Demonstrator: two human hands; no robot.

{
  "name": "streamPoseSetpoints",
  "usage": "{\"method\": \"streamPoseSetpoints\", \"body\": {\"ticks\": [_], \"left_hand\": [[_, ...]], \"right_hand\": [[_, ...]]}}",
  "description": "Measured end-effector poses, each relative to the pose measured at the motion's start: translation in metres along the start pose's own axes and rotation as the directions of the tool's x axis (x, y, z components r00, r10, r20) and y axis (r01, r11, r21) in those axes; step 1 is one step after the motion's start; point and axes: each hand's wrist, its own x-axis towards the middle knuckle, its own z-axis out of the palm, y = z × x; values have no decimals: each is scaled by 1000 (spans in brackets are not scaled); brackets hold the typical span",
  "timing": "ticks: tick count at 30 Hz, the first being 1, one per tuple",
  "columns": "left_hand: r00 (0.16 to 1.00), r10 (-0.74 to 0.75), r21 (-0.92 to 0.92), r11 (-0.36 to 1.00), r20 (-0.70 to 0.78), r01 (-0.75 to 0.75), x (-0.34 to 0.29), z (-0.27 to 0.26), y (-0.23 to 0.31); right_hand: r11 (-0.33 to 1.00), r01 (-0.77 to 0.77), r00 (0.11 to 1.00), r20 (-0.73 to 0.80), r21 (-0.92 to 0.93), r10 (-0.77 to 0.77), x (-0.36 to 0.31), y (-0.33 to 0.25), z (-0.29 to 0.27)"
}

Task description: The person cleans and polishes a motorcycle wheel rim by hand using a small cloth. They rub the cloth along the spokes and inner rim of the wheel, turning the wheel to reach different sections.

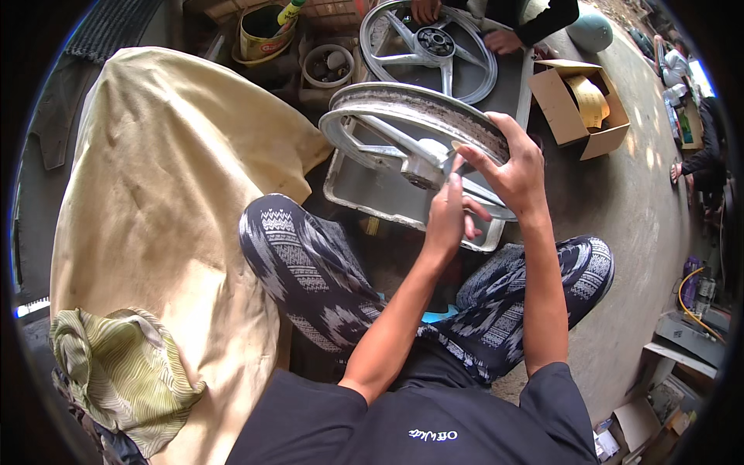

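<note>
A grey-white spoked motorcycle wheel (364, 138) is tilted in front of me above a white-edged tray (372, 208). Its rim channel is stained brown. My right hand (513, 170) is closed round the wheel's right side, fingers over the rim and thumb toward the spokes. Beside it, my left hand (449, 217) is at a spoke near the hub, index finger raised and the other fingers partly curled. A small dark piece shows at its fingertips; blur hides what it is.
Beyond, a co-worker's hands (504, 41) touch a second spoked wheel (446, 77). An opened cardboard box (559, 108) with a yellow roll (589, 101) stands right of it. Buckets (267, 46) are at the back left. A beige cover (170, 194) drapes my left side, a striped cloth (124, 372) on it.
</note>
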Motion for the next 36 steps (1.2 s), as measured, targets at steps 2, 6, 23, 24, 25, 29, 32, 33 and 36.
{"method": "streamPoseSetpoints", "body": {"ticks": [2, 6, 23, 24, 25, 29, 32, 33, 36], "left_hand": [[999, 46, 108, 993, -7, -45, 1, -4, -2], [996, 29, 141, 990, -88, -16, 17, -14, -11], [999, -4, 147, 989, -51, 12, 7, 2, 0], [1000, 29, 142, 989, -3, -28, -4, 6, 4], [999, 16, 207, 978, -50, -6, -4, 4, 3], [987, -18, 274, 960, -160, 62, 13, -11, -6], [999, -19, 252, 967, -41, 29, -11, 13, 17], [997, -41, 285, 957, -63, 58, -16, 9, 22], [961, -136, 383, 897, -240, 223, 11, -4, 12]], "right_hand": [[1000, -17, 1000, 12, 13, 17, -2, 0, 4], [1000, 9, 1000, 0, 12, -9, 0, -4, 1], [1000, 5, 1000, -6, 25, -5, 0, 2, -3], [1000, 8, 1000, 1, 12, -8, -1, 1, -2], [1000, -6, 1000, 7, 4, 6, -1, 1, -2], [1000, -6, 1000, 18, 15, 6, 3, -2, -3], [1000, 14, 1000, 20, 20, -15, 1, 2, -4], [999, -8, 999, 35, 33, 7, -2, 0, 2], [999, -12, 999, 38, 48, 10, 4, 2, -7]]}}
